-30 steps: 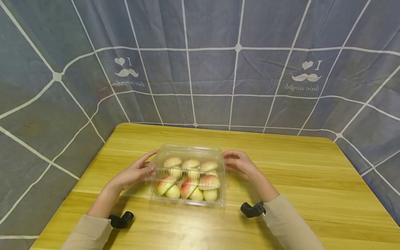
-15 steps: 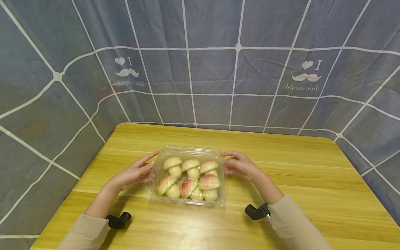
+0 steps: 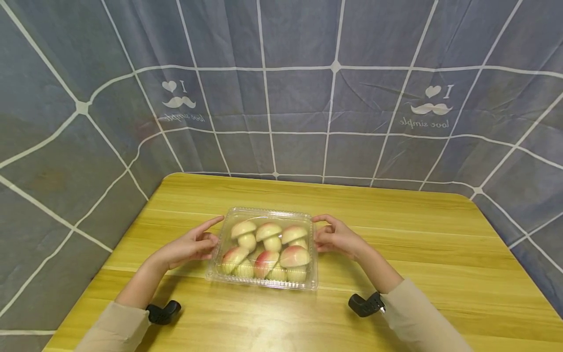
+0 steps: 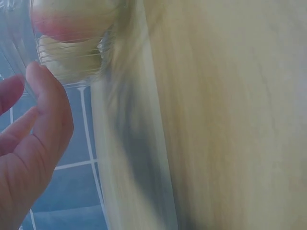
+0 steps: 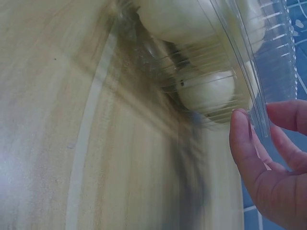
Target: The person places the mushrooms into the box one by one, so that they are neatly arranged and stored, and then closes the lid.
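Note:
A clear plastic clamshell box lies on the table, its lid down over the base. Through the lid show several mushroom-shaped pieces, pale yellow with red-tinged caps, in two rows. My left hand holds the box's left rim, index finger stretched along toward the back corner. In the left wrist view, the rim runs between thumb and fingers. At the right side, my right hand pinches the opposite rim, thumb on one face and fingers on the other in the right wrist view.
The wood-grain table extends around the box on all sides. A grey-blue curtain with white grid lines stands behind the table and along both sides. A black device is strapped to each wrist.
The lid, raised at the front a second ago, has come down onto the base. Both hands stay at the sides, and the forearms have spread slightly outward.

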Motion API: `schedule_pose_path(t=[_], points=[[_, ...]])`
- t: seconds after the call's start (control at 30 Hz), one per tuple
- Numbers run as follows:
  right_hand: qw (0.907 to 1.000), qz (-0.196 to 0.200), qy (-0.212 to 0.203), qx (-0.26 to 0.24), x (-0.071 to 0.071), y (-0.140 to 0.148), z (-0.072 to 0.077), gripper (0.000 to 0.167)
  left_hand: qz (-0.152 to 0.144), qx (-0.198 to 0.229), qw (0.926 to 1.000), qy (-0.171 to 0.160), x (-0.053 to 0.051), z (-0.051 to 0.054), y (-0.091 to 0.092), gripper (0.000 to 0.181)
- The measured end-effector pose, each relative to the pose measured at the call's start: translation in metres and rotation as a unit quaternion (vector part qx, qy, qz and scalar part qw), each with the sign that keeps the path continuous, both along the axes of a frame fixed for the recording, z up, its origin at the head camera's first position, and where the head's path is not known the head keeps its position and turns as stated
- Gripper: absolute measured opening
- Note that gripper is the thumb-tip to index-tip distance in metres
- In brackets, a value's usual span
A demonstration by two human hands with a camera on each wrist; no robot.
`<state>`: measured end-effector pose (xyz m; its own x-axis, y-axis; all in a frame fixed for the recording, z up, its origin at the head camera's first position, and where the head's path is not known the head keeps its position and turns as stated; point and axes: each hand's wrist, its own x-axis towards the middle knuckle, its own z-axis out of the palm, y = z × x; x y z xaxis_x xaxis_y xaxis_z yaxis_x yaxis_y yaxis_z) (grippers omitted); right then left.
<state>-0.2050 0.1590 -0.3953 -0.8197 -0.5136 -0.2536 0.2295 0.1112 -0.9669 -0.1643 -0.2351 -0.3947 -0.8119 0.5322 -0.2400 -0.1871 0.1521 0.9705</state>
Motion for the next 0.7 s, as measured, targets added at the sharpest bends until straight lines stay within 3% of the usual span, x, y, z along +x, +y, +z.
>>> schedule_pose_path(t=[0.37, 0.7], points=[[0.9995, 0.023, 0.019, 0.007, 0.015, 0.002, 0.003, 0.067, -0.017, 0.009, 0.9998, -0.008, 0.01, 0.003, -0.002, 0.075], [0.9987, 0.049, -0.016, -0.006, 0.037, 0.005, 0.005, 0.082, -0.035, 0.01, 0.9992, -0.017, 0.021, 0.004, -0.004, 0.084]])
